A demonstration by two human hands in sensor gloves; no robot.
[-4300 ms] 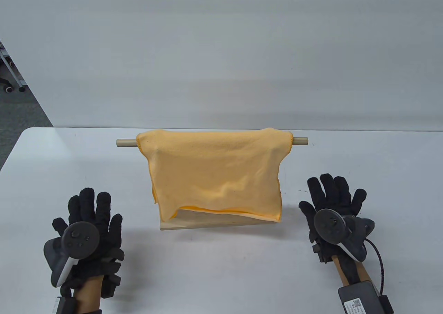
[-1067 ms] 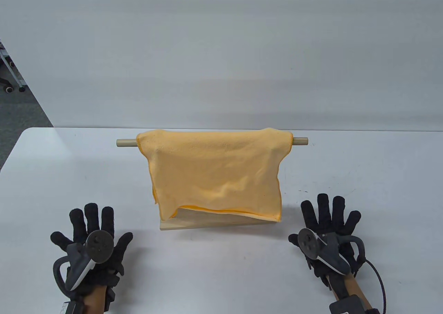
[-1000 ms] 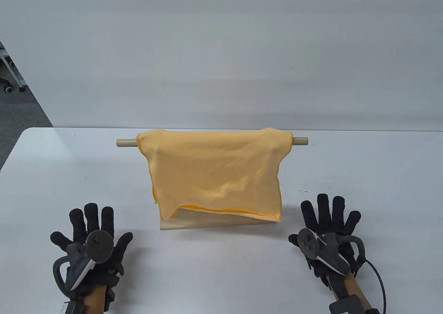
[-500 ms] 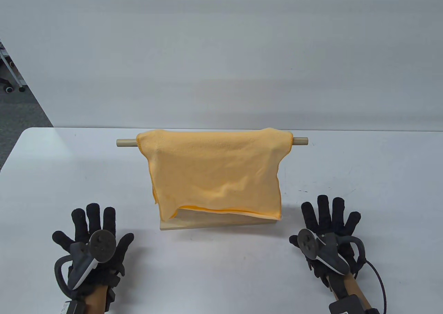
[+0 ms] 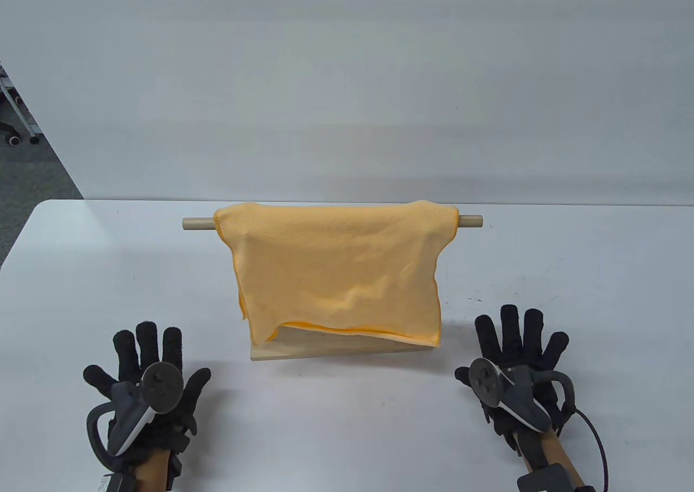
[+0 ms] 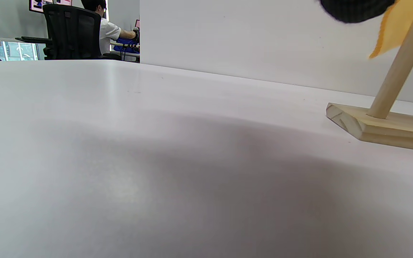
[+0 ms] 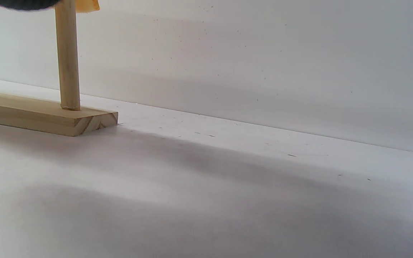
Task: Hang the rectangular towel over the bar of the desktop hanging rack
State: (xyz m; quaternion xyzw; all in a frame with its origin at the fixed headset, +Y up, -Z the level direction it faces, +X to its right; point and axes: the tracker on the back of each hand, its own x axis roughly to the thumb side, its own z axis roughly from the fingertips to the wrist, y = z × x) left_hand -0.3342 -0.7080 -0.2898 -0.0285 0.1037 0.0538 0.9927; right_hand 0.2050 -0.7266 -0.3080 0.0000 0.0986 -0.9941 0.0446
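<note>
1. Centrally, an orange towel (image 5: 336, 275) hangs draped over the wooden rack bar (image 5: 470, 221) on the white counter (image 5: 347, 416).
2. Left hand (image 5: 146, 383) and right hand (image 5: 515, 362) lie spread flat, released, either side of the rack base (image 5: 325, 351).

Fuzzy cloth towel (image 5: 336, 275); pale bare-wood rack (image 5: 336, 348); smooth matt table (image 5: 336, 427).
</note>
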